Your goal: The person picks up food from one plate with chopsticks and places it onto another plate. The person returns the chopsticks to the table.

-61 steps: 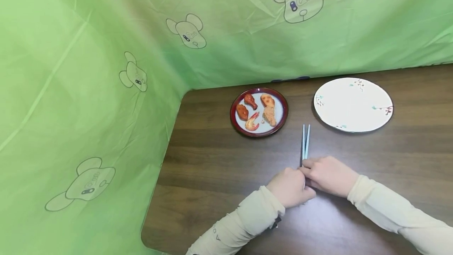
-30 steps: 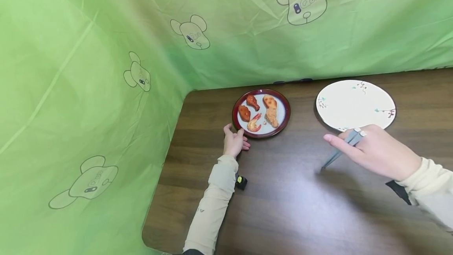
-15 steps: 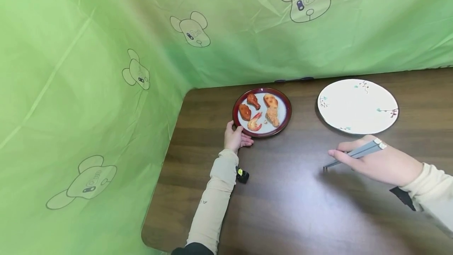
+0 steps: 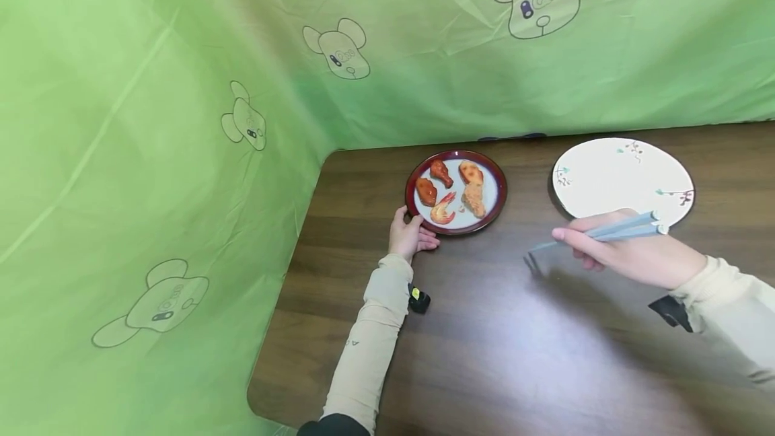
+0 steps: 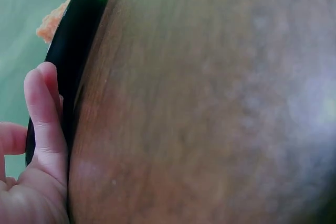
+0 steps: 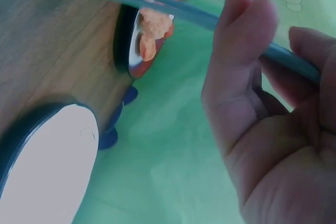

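Note:
My left hand (image 4: 407, 235) holds the near-left rim of a round plate with a dark red border (image 4: 501, 204); in the left wrist view, fingers (image 5: 44, 108) lie against its dark side. Several food pieces sit on it: a drumstick (image 4: 440, 172), a reddish-brown piece (image 4: 426, 191), a shrimp (image 4: 443, 209), a spotted tan piece (image 4: 470, 172) and a crumbly fried piece (image 4: 474, 199). My right hand (image 4: 636, 254) grips light blue chopsticks (image 4: 630, 226) above the table, their tips pointing left, slightly apart, with nothing between them.
A white oval plate with floral sprigs (image 4: 617, 177) lies at the back right, its near edge partly behind my right hand and the chopsticks. Beneath everything is a brown wooden table (image 4: 472, 355). Green cloth with bear-like faces (image 4: 424, 106) borders the back and left.
The hands, together at the chopsticks two seconds ago, have separated. My left hand has gone to the red-rimmed plate; my right has lifted the chopsticks and swung their tips leftward.

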Action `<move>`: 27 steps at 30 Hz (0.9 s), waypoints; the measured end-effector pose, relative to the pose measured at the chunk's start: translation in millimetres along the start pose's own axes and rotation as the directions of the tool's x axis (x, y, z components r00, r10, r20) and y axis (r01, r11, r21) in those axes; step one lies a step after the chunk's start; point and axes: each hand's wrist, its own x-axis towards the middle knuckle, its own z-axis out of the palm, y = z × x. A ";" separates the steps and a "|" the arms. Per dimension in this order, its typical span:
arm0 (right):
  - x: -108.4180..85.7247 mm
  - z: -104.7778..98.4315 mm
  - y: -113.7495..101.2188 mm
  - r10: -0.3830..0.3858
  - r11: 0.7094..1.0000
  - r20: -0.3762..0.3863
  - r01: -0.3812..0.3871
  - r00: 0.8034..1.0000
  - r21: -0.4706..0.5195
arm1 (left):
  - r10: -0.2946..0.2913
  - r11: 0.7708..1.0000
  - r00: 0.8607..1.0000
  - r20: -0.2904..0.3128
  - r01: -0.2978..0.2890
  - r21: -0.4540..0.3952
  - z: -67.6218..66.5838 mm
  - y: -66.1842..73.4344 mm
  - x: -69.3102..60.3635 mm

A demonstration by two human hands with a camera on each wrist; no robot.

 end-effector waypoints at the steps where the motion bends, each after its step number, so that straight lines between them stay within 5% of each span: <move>1: 4.9 1.0 -0.1 0.011 1.000 -0.011 -0.011 1.000 0.028 | -0.001 1.000 1.000 -0.002 0.001 0.001 -0.1 0.1 0.0; 6: 32.2 4.7 -3.8 0.094 0.986 -0.020 -0.090 0.995 0.138 | -0.005 1.000 1.000 -0.001 0.005 0.004 -0.4 0.8 -0.4; 12: 65.9 9.1 -5.8 0.103 0.973 0.012 -0.104 0.995 0.206 | -0.001 1.000 1.000 -0.012 0.001 -0.005 0.2 -0.1 -0.4; 27: 112.5 16.7 -9.6 0.188 0.947 0.027 -0.188 0.982 0.261 | -0.004 1.000 1.000 -0.028 0.004 0.016 2.3 0.9 0.8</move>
